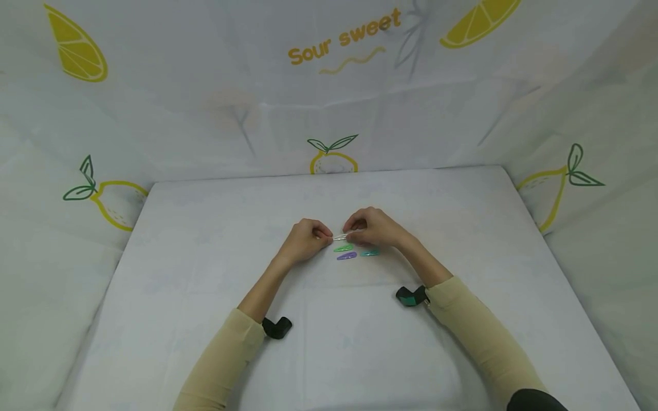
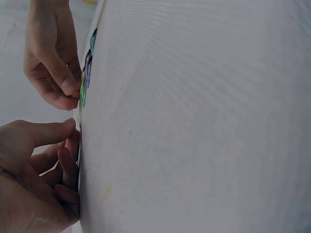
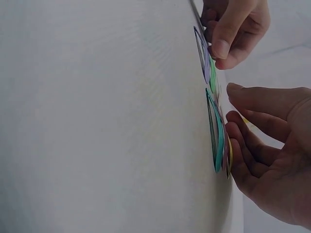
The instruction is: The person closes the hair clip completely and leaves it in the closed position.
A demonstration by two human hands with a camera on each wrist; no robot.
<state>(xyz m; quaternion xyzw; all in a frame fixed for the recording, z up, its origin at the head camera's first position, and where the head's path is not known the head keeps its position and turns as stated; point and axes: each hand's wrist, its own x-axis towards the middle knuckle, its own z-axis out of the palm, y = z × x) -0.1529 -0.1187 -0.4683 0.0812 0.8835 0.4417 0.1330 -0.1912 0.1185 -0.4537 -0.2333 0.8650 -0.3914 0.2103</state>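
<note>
Several snap hair clips lie close together on the white-covered table. Between the hands in the head view is a pale, whitish hair clip (image 1: 339,237). My left hand (image 1: 303,241) pinches at its left end, thumb and fingertips low over the cloth. At the other end, my right hand (image 1: 375,228) has its thumb tip by the clip, with a gap between thumb and forefinger. Just in front lie a green clip (image 1: 342,248), a purple clip (image 1: 346,256) and a teal clip (image 1: 369,253). In the right wrist view, a yellow clip (image 3: 230,158) shows under the right fingers (image 3: 243,145).
The table (image 1: 205,342) has a white cloth, with hanging lemon-print cloth (image 1: 205,137) behind it and at both sides. Dark wrist devices stick out from the left sleeve (image 1: 226,354) and the right sleeve (image 1: 478,331).
</note>
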